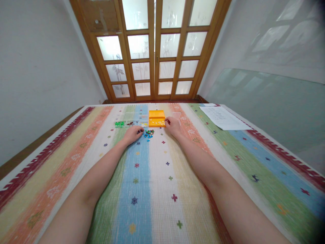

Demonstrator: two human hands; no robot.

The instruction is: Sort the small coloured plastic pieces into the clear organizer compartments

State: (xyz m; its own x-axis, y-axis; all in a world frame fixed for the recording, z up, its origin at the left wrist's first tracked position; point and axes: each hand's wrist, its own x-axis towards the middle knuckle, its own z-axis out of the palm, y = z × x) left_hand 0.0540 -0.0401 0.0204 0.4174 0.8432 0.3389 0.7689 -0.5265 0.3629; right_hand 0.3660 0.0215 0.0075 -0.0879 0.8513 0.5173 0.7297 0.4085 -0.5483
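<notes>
Head view: both bare forearms stretch forward over a striped cloth [152, 189] w/ small cross patterns. The left hand [133, 134] lies palm down on the cloth w/ fingers bent, its fingertips just beside a bead pile [149, 133] of mixed colours. Whether it pinches a bead or is loose, one cannot tell; the detail is too small. The right hand [173, 126] is at the right edge of an orange tray [156, 114], fingertips at the rim or very near it. Its grip also cannot be told. The bead pile lies btw. the two hands, on the cloth, just in front of the tray. Left of the tray stands a clear box [127, 123] w/ compartments; one holds green pieces. A paper sheet [223, 117] lies well apart, on the right side. At the back is a wooden door [154, 51] w/ frosted panes.
</notes>
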